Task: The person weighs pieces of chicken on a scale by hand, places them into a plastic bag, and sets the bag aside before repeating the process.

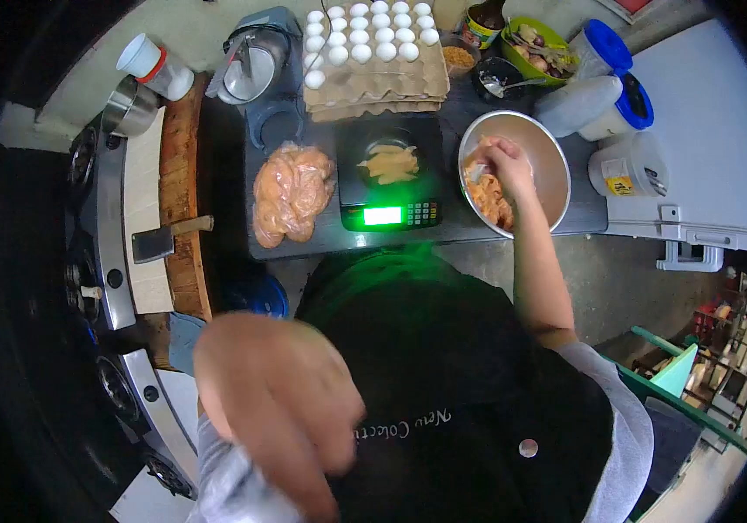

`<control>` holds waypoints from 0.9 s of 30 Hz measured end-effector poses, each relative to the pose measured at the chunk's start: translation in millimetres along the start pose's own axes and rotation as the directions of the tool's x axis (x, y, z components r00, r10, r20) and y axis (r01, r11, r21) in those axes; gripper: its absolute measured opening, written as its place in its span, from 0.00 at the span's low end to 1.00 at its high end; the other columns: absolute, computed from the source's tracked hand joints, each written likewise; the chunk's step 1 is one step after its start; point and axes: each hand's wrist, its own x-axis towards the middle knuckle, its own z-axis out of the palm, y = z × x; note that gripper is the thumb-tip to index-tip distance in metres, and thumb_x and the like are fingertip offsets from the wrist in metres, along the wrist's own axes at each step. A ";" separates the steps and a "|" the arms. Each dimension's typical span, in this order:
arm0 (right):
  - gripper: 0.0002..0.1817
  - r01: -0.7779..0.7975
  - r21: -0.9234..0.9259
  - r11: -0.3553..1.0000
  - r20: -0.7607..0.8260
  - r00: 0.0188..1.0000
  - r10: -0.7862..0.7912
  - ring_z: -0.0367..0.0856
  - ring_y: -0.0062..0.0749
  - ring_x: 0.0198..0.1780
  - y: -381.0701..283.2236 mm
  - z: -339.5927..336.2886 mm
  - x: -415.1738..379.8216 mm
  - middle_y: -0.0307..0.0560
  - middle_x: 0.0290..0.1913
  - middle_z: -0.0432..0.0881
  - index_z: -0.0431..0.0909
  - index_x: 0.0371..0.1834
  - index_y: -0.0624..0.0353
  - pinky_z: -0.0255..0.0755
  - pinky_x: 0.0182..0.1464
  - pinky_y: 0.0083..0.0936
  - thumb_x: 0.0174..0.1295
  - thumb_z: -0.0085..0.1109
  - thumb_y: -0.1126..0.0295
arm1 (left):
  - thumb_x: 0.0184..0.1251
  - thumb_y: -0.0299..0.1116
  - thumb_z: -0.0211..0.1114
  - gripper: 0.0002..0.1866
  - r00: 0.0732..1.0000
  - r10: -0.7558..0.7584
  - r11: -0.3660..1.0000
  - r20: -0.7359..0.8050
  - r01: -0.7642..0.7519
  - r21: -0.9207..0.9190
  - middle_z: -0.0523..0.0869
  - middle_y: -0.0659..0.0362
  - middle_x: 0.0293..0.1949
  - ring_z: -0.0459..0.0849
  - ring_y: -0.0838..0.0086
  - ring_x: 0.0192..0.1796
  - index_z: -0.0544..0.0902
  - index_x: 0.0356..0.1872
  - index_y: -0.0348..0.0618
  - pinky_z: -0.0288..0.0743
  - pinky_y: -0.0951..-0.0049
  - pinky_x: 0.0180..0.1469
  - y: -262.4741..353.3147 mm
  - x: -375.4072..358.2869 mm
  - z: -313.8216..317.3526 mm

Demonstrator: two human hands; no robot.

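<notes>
My right hand [509,164] reaches into a steel bowl [556,192], its fingers closed on some raw marinated meat [488,196] that looks like chicken pieces. More of this meat lies along the bowl's left side. My left hand [273,383] is raised close to the camera, smeared by motion, so its fingers cannot be read. Left of the bowl, a digital scale [391,215] with a lit display carries pale meat strips [391,164] on a dark plate or pan. A clear plastic bag [293,196] of pinkish raw meat rests left of the scale.
Stacked egg trays [378,87] stand behind the scale. A green bowl [539,52], a small black bowl with a spoon [497,80] and lidded tubs [626,166] line the back right. At left, a cleaver [156,244] lies by the wooden board [183,174], beside the stove.
</notes>
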 end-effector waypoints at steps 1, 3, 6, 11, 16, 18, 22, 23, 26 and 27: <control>0.08 0.000 0.029 1.000 0.036 0.999 -0.001 0.79 0.17 0.32 -2.3 14.5 -4.8 0.36 0.33 0.84 0.82 0.40 0.60 0.71 0.34 0.16 0.63 0.57 0.71 | 0.72 0.33 0.57 0.13 0.954 0.062 0.998 -0.293 -0.068 -0.011 0.83 0.51 0.31 0.79 0.63 0.25 0.83 0.46 0.34 0.71 0.67 0.24 -2.3 -25.8 6.6; 0.06 0.022 -0.008 1.000 0.051 0.998 -0.021 0.79 0.17 0.32 -14.5 42.7 -18.6 0.36 0.33 0.84 0.82 0.39 0.60 0.71 0.34 0.16 0.62 0.58 0.71 | 0.69 0.32 0.61 0.07 0.588 0.077 0.995 -0.805 -0.094 0.026 0.78 0.56 0.23 0.75 0.70 0.21 0.74 0.41 0.44 0.65 0.71 0.18 -2.6 -72.1 13.2; 0.04 0.116 -0.151 0.982 0.049 0.993 -0.109 0.77 0.14 0.32 -14.4 67.9 -26.0 0.33 0.31 0.81 0.81 0.37 0.60 0.69 0.35 0.14 0.61 0.61 0.72 | 0.64 0.20 0.56 0.17 0.085 -0.371 0.907 -0.925 0.244 -0.342 0.80 0.57 0.33 0.80 0.74 0.33 0.70 0.54 0.43 0.73 0.74 0.32 18.1 -155.6 -35.9; 0.07 0.203 -0.501 0.841 -0.012 0.970 -0.241 0.80 0.19 0.32 -11.7 79.1 -29.4 0.39 0.33 0.85 0.81 0.37 0.61 0.74 0.38 0.19 0.56 0.65 0.72 | 0.61 0.14 0.53 0.25 -0.072 -0.103 0.653 -0.992 0.748 -0.122 0.80 0.57 0.48 0.78 0.74 0.52 0.68 0.60 0.41 0.70 0.76 0.55 -10.3 -220.2 -34.2; 0.07 0.193 -0.264 0.945 0.018 0.981 -0.195 0.82 0.20 0.34 -16.6 106.9 -35.3 0.40 0.33 0.85 0.81 0.37 0.61 0.75 0.39 0.20 0.57 0.66 0.73 | 0.63 0.12 0.51 0.23 -0.009 -0.052 0.599 -0.999 0.799 -0.038 0.78 0.57 0.50 0.76 0.75 0.54 0.69 0.59 0.39 0.66 0.76 0.60 -35.2 -246.2 -34.3; 0.06 0.208 -0.130 0.969 0.089 0.976 -0.198 0.83 0.21 0.36 -19.7 119.7 -37.4 0.40 0.33 0.85 0.81 0.37 0.60 0.76 0.41 0.20 0.58 0.65 0.73 | 0.63 0.12 0.51 0.23 -0.005 -0.057 0.546 -0.998 0.837 -0.036 0.78 0.57 0.50 0.76 0.75 0.54 0.69 0.59 0.39 0.66 0.76 0.60 -39.6 -245.0 -35.9; 0.08 0.139 -0.157 0.978 0.132 0.984 -0.118 0.84 0.23 0.37 -4.2 126.3 -26.0 0.42 0.34 0.86 0.81 0.39 0.60 0.77 0.43 0.22 0.57 0.66 0.71 | 0.63 0.13 0.53 0.22 0.015 -0.039 0.465 -0.999 0.885 -0.005 0.79 0.57 0.49 0.77 0.74 0.54 0.71 0.58 0.38 0.67 0.75 0.60 -48.6 -248.6 -37.7; 0.11 0.137 -0.257 0.957 0.105 0.988 -0.113 0.85 0.26 0.38 1.4 123.3 -22.3 0.44 0.35 0.87 0.82 0.41 0.60 0.77 0.44 0.24 0.56 0.66 0.70 | 0.63 0.13 0.53 0.22 0.013 -0.038 0.437 -0.999 0.900 -0.005 0.79 0.57 0.49 0.77 0.73 0.54 0.71 0.58 0.38 0.68 0.75 0.60 -50.6 -250.5 -37.9; 0.15 0.124 -0.485 0.866 -0.054 0.984 -0.171 0.86 0.32 0.40 12.2 104.6 -24.8 0.47 0.37 0.87 0.84 0.44 0.59 0.78 0.46 0.28 0.53 0.67 0.67 | 0.63 0.14 0.54 0.21 0.023 -0.022 0.448 -1.000 0.894 0.011 0.79 0.57 0.49 0.78 0.73 0.53 0.71 0.58 0.38 0.68 0.74 0.59 -57.6 -252.9 -40.2; 0.18 0.095 -0.606 0.790 -0.172 0.954 -0.246 0.87 0.35 0.41 16.0 94.5 -26.6 0.48 0.38 0.88 0.84 0.46 0.58 0.78 0.46 0.30 0.52 0.67 0.65 | 0.63 0.14 0.54 0.21 0.023 -0.025 0.447 -0.999 0.894 0.009 0.79 0.57 0.49 0.78 0.73 0.53 0.71 0.58 0.38 0.68 0.74 0.59 -60.8 -253.0 -40.6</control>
